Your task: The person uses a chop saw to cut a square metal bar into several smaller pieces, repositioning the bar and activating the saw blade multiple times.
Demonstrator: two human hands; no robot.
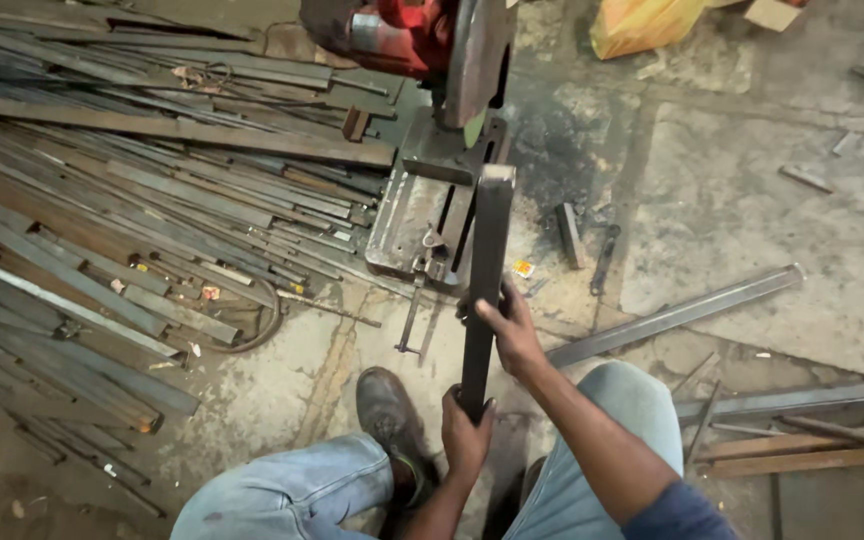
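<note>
Dim, even workshop light; soft shadows; slight blur overall; wide-angle bending at edges.

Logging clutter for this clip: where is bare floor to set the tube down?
Bare concrete lies right of the chop saw, above the long bar. The left is crowded with piled steel strips. Both hands hold the square tube.

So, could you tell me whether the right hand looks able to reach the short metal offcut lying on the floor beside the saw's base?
Probably not as things stand: the right hand grips the dark steel tube, and the offcut lies farther off.
</note>
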